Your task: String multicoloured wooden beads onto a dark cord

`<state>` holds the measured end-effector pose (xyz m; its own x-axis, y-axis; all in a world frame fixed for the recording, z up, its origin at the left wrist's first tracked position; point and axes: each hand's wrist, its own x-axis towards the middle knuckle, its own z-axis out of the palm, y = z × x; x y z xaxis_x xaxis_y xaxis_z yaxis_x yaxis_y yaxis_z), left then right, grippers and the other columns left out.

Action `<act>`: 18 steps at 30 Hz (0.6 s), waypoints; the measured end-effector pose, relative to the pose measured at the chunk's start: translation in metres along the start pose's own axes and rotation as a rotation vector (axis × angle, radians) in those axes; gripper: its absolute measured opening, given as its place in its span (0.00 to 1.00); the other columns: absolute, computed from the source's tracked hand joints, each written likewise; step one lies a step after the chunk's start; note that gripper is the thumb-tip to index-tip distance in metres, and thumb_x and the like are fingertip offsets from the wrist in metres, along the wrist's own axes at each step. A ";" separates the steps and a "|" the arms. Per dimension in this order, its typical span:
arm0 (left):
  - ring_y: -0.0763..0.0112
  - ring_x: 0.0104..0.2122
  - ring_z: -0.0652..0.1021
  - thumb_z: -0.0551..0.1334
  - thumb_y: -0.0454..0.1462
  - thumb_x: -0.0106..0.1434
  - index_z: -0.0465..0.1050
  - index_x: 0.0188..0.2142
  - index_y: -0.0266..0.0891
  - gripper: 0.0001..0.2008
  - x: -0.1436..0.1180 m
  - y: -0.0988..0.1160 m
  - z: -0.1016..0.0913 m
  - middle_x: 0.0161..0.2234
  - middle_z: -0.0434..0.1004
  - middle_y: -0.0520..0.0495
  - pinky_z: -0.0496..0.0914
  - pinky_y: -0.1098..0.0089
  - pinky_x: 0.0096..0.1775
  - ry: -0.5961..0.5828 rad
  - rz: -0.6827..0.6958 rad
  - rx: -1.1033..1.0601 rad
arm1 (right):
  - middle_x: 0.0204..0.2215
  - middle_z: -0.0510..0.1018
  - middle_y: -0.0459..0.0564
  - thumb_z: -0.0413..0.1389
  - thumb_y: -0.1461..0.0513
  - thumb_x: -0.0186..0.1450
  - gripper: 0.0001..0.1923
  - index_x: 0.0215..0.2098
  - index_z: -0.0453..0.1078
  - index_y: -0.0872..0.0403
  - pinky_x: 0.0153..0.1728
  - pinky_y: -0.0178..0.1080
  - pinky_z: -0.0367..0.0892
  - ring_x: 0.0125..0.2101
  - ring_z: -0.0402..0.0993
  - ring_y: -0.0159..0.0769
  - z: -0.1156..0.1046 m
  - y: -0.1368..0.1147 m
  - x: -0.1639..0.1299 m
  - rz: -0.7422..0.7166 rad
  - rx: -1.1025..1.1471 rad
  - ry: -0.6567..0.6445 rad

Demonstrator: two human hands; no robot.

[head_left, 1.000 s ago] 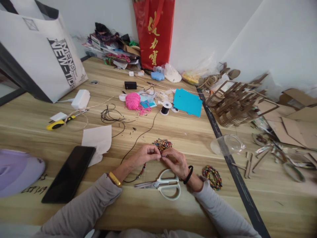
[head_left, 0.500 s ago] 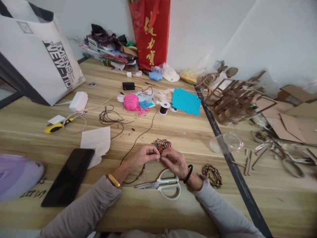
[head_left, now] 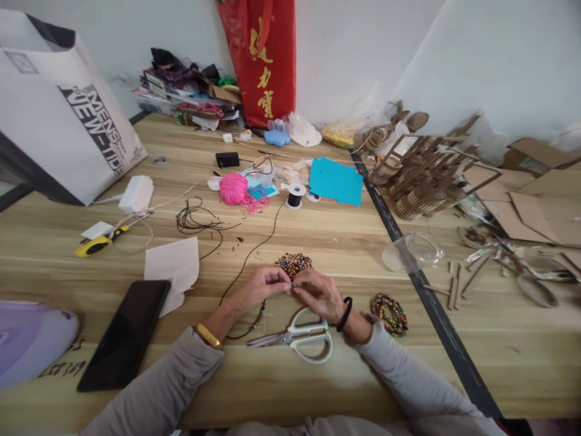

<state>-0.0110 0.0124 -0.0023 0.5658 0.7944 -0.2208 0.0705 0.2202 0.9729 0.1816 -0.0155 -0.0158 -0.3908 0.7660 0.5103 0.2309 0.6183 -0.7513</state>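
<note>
My left hand point(head_left: 263, 286) is closed in a pinch on the black cord, whose tip is hidden by the fingers. Below that hand hangs a short row of colourful beads point(head_left: 259, 316) threaded on the cord point(head_left: 249, 261). My right hand point(head_left: 321, 295) meets it fingertip to fingertip, pinching a tiny dark bead, partly covered. Just beyond the fingertips lies a heap of loose multicoloured beads point(head_left: 294, 263). Scissors with pale green handles point(head_left: 313, 341) rest under my right hand, their blades pointing left. A coiled string of beads point(head_left: 389, 315) sits right of my right wrist.
The cord runs back to a white spool point(head_left: 295, 197). Beyond are pink yarn point(head_left: 233, 188) and blue sheets point(head_left: 336, 181). Leftward lie a phone point(head_left: 124, 336), white paper point(head_left: 175, 263) and a yellow cutter point(head_left: 97, 243). A clear plastic cup point(head_left: 411, 253) stands right, near wooden model pieces point(head_left: 417, 178).
The camera view has shifted slightly, so the background sits further left. Both hands keep their fingertips together over the same spot, with hardly any visible movement.
</note>
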 end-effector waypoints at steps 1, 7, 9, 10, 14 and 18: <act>0.74 0.26 0.72 0.66 0.38 0.52 0.73 0.27 0.34 0.08 0.000 0.000 0.000 0.24 0.75 0.51 0.64 0.73 0.32 0.000 -0.002 0.002 | 0.32 0.77 0.52 0.55 0.64 0.65 0.03 0.37 0.71 0.54 0.36 0.38 0.71 0.33 0.74 0.35 0.000 -0.001 0.000 -0.002 0.002 0.002; 0.73 0.28 0.74 0.66 0.38 0.53 0.73 0.28 0.34 0.08 0.000 0.000 -0.001 0.25 0.77 0.50 0.66 0.73 0.34 -0.007 -0.012 -0.001 | 0.32 0.77 0.53 0.55 0.64 0.66 0.03 0.37 0.70 0.54 0.36 0.37 0.71 0.34 0.74 0.34 -0.001 -0.002 0.002 -0.014 -0.002 0.005; 0.73 0.28 0.75 0.66 0.38 0.53 0.73 0.29 0.34 0.08 0.000 0.001 -0.001 0.25 0.77 0.49 0.66 0.73 0.35 -0.007 -0.022 0.006 | 0.32 0.77 0.52 0.55 0.64 0.66 0.03 0.37 0.70 0.54 0.36 0.37 0.71 0.34 0.74 0.34 -0.002 -0.002 0.002 -0.014 -0.002 0.007; 0.72 0.28 0.75 0.66 0.37 0.53 0.73 0.29 0.34 0.08 0.000 0.001 -0.001 0.26 0.77 0.49 0.67 0.72 0.35 -0.006 -0.026 0.006 | 0.32 0.77 0.52 0.55 0.64 0.66 0.03 0.37 0.70 0.54 0.36 0.37 0.71 0.34 0.74 0.34 -0.002 -0.001 0.002 -0.014 -0.001 0.011; 0.72 0.29 0.76 0.67 0.37 0.52 0.73 0.29 0.34 0.08 0.000 0.000 -0.002 0.26 0.78 0.49 0.68 0.72 0.37 -0.011 -0.031 -0.012 | 0.31 0.77 0.52 0.55 0.65 0.65 0.02 0.37 0.70 0.55 0.35 0.37 0.71 0.33 0.74 0.34 -0.002 -0.001 0.001 -0.020 0.000 0.021; 0.71 0.30 0.77 0.67 0.38 0.52 0.73 0.30 0.34 0.09 0.000 0.000 -0.001 0.27 0.78 0.48 0.68 0.71 0.38 -0.003 -0.032 -0.017 | 0.31 0.77 0.52 0.55 0.64 0.65 0.02 0.36 0.70 0.55 0.35 0.37 0.71 0.33 0.75 0.34 -0.001 0.000 0.002 -0.027 -0.014 0.029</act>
<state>-0.0123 0.0128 -0.0021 0.5662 0.7848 -0.2520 0.0750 0.2554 0.9639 0.1822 -0.0142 -0.0144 -0.3711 0.7535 0.5426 0.2333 0.6413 -0.7310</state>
